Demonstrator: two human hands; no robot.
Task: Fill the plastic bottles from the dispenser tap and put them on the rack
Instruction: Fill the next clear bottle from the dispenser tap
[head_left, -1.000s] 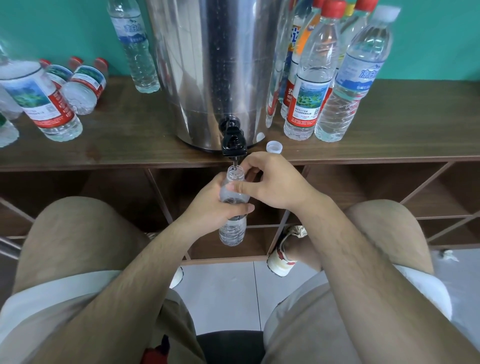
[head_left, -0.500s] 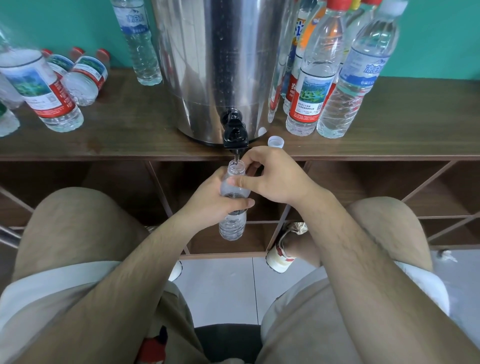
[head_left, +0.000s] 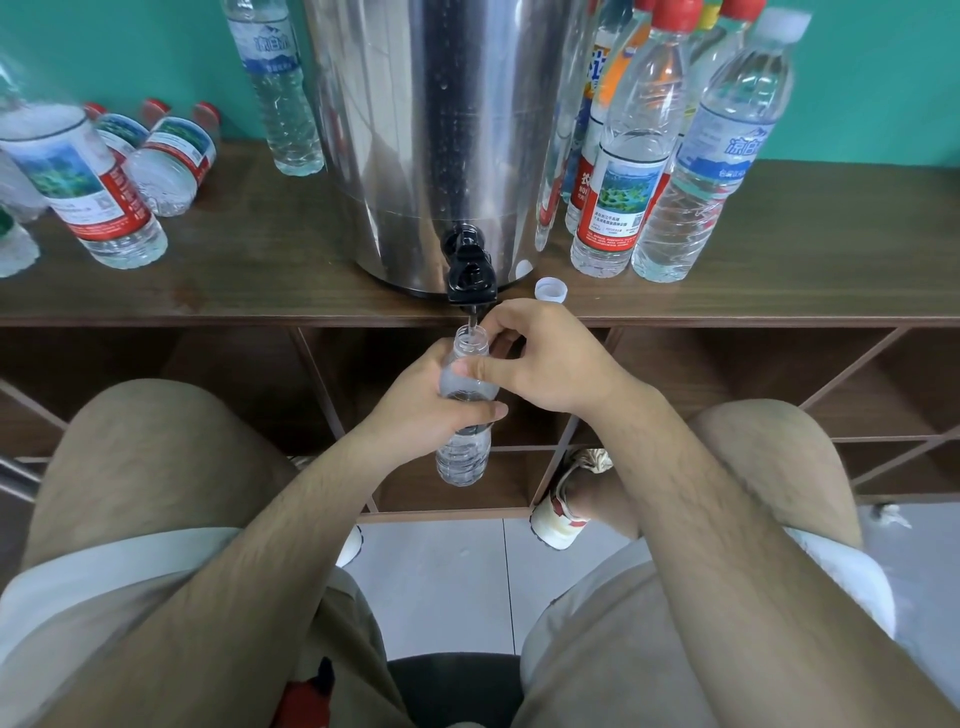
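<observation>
Far left of the fingers, red-label bottles (head_left: 98, 192) stand and lie on top of the rack (head_left: 260, 270), well apart from both hands. The left hand (head_left: 426, 410) wraps round the middle of the bottle (head_left: 464, 457), fingers and thumb curled close about it, holding it upright in front of the rack's open compartments. The bottle's open mouth sits just above those fingers, right under the black tap (head_left: 470, 270) of the steel dispenser (head_left: 447, 130). How full it is cannot be told. The right hand (head_left: 545, 364) pinches the same bottle higher up, thumb (head_left: 478, 370) across the shoulder and fingers curled behind the neck. A white cap (head_left: 550, 289) lies just beyond the right knuckles, at the rack's edge. Further right, tall bottles (head_left: 623, 171) stand grouped beside the dispenser.
</observation>
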